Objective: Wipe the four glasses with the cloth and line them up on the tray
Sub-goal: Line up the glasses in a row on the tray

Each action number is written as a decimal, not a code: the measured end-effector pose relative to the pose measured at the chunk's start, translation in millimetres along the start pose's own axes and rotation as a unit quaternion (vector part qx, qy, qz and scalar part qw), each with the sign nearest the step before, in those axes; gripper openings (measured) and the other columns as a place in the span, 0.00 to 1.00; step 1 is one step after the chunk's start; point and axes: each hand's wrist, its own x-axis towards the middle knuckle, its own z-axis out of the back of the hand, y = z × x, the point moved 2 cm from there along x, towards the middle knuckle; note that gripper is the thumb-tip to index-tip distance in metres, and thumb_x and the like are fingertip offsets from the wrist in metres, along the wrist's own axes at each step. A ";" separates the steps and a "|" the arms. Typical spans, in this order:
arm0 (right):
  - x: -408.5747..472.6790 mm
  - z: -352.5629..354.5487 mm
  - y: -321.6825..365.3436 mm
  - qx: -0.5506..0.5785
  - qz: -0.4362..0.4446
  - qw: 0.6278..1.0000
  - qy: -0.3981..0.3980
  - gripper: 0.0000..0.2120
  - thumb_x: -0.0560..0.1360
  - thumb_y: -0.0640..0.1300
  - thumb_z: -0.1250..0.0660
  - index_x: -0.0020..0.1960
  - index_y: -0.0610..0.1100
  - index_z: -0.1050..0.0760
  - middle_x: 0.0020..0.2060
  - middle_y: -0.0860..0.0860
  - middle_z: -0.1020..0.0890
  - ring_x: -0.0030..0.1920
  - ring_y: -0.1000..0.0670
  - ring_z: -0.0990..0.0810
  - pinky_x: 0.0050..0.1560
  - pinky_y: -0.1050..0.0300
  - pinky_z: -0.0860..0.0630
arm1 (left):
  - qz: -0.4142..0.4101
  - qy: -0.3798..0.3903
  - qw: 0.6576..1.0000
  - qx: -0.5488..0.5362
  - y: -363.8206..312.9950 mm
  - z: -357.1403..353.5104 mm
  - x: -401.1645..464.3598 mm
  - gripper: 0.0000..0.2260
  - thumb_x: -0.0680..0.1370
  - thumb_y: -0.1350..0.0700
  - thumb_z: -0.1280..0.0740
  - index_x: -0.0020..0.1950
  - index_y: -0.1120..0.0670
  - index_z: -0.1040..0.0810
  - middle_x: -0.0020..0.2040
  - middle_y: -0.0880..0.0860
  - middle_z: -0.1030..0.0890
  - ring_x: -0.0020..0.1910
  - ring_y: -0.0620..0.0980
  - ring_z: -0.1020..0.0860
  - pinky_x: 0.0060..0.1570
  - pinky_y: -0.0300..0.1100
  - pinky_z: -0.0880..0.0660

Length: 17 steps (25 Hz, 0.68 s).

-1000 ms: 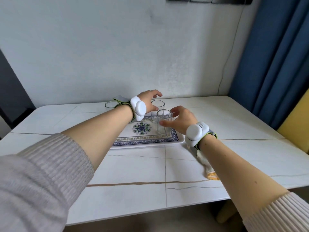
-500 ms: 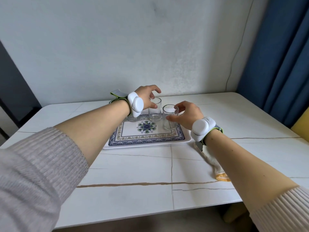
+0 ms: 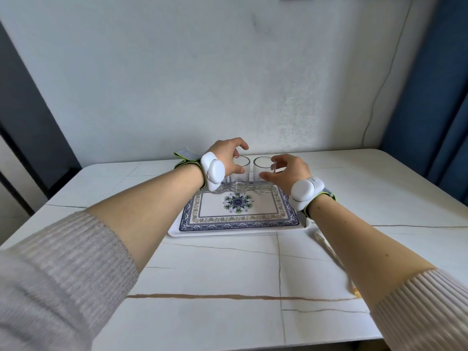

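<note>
A patterned tray [image 3: 235,230] lies on the white marble table. Two clear glasses stand upright side by side at its far edge. My left hand [image 3: 225,158] curls over the middle glass [image 3: 239,179], thumb on its front and a finger at its rim. My right hand [image 3: 288,173] holds the right glass [image 3: 262,182] with the thumb on its side and a finger on the rim. A third glass [image 3: 222,188] shows partly behind my left wrist. The white cloth [image 3: 328,249] lies on the table under my right forearm, mostly hidden.
The table [image 3: 215,274] butts against a pale wall at the back. A blue curtain [image 3: 435,110] hangs at the right, with a thin cable running down the wall beside it. White trackers are strapped to both wrists.
My right hand has carried its glass from the tray's front right to the far edge, beside the middle glass. My left hand stays on the middle glass. The view has tilted.
</note>
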 end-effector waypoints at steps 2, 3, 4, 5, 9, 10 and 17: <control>2.5 -2.9 2.3 -0.006 0.003 1.000 -0.004 0.28 0.68 0.50 0.21 0.65 0.44 0.22 0.55 0.50 0.16 0.56 0.49 0.19 0.53 0.60 0.26 | 0.004 -0.003 1.000 0.001 0.8 0.8 0.3 0.26 0.72 0.55 0.24 0.68 0.51 0.27 0.59 0.56 0.21 0.55 0.55 0.22 0.55 0.43 0.26; 4.1 -3.9 2.5 -0.006 0.003 1.000 -0.006 0.28 0.68 0.50 0.21 0.65 0.44 0.22 0.55 0.50 0.16 0.56 0.49 0.19 0.54 0.59 0.25 | 0.005 -0.004 1.000 0.001 1.2 0.6 0.9 0.26 0.72 0.55 0.24 0.68 0.50 0.27 0.59 0.55 0.21 0.55 0.55 0.22 0.55 0.43 0.26; 5.2 -4.9 3.1 -0.007 0.002 1.000 -0.008 0.28 0.68 0.50 0.21 0.65 0.44 0.22 0.55 0.50 0.16 0.57 0.49 0.19 0.55 0.59 0.25 | 0.006 -0.004 1.000 0.001 1.3 0.6 1.0 0.26 0.72 0.55 0.24 0.68 0.50 0.27 0.59 0.55 0.21 0.56 0.55 0.22 0.56 0.43 0.26; 5.9 -5.5 4.3 -0.009 0.003 1.000 -0.008 0.28 0.68 0.50 0.21 0.65 0.45 0.22 0.55 0.50 0.16 0.57 0.49 0.19 0.56 0.58 0.24 | 0.005 -0.005 1.000 0.003 1.6 0.7 1.2 0.26 0.72 0.55 0.24 0.68 0.51 0.27 0.59 0.55 0.21 0.56 0.55 0.22 0.55 0.43 0.26; 9.5 -10.2 6.1 -0.010 0.001 1.000 -0.008 0.29 0.69 0.50 0.21 0.66 0.44 0.23 0.56 0.49 0.17 0.57 0.48 0.19 0.55 0.57 0.24 | 0.007 -0.013 1.000 -0.004 3.2 -2.2 1.8 0.26 0.72 0.56 0.24 0.68 0.50 0.27 0.59 0.56 0.21 0.56 0.55 0.22 0.55 0.43 0.27; 10.3 -10.5 7.0 -0.011 0.001 1.000 -0.010 0.29 0.69 0.50 0.21 0.66 0.44 0.23 0.56 0.49 0.17 0.57 0.48 0.19 0.55 0.58 0.25 | 0.009 -0.014 1.000 -0.002 3.5 -2.7 2.9 0.26 0.72 0.56 0.24 0.68 0.50 0.27 0.59 0.55 0.21 0.56 0.55 0.22 0.56 0.43 0.27; 1.7 -7.2 5.8 -0.008 -0.013 1.000 0.002 0.37 0.68 0.53 0.21 0.73 0.45 0.30 0.62 0.49 0.20 0.61 0.47 0.21 0.52 0.59 0.28 | 0.018 -0.060 0.998 -0.009 9.1 0.7 -7.8 0.31 0.69 0.49 0.22 0.69 0.49 0.29 0.65 0.55 0.24 0.63 0.56 0.24 0.62 0.50 0.27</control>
